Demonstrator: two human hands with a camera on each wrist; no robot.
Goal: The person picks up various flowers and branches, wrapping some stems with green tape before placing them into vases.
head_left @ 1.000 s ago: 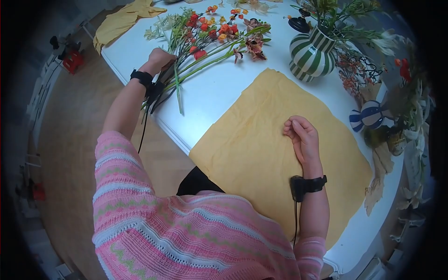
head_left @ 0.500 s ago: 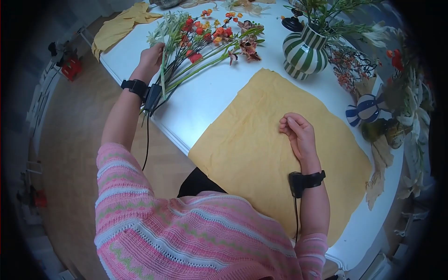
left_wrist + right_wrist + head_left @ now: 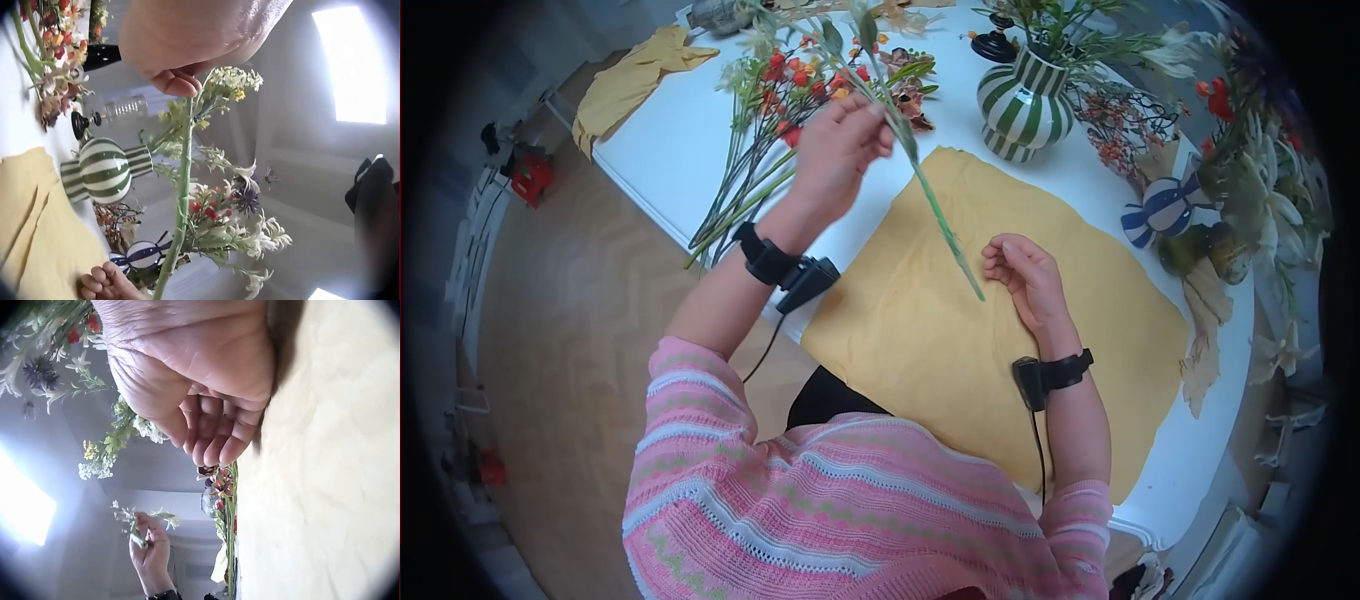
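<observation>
Head view: holding one green stem [image 3: 945,228] up over the yellow sheet [image 3: 880,300]

Slants above the sheet, with the lower end pointing down toward the middle of it and the leafy top reaching past its far edge. Looks like the step of handling a single stem apart from the rest. Would probably call next for lowering it onto the sheet, or for tidying it with the free hand, without bending the thin stalk.

Pinched between the thumb and curled fingertips of the left hand [image 3: 838,150], near the far left edge of the sheet, with no visible gap around the stalk. Resting on the sheet, right of its middle: the right hand [image 3: 1030,285], with fingers loosely curled, thumb close to the fingertips, and nothing held. Cannot tell the height of the stem's lower end above the sheet.

Farther out, past the sheet's left edge, see the flower bunch [image 3: 788,132] with red and orange blooms. Beyond its far right edge, note the green-striped vase [image 3: 1025,110]; past its right edge, the blue-striped vase [image 3: 1168,212]
</observation>
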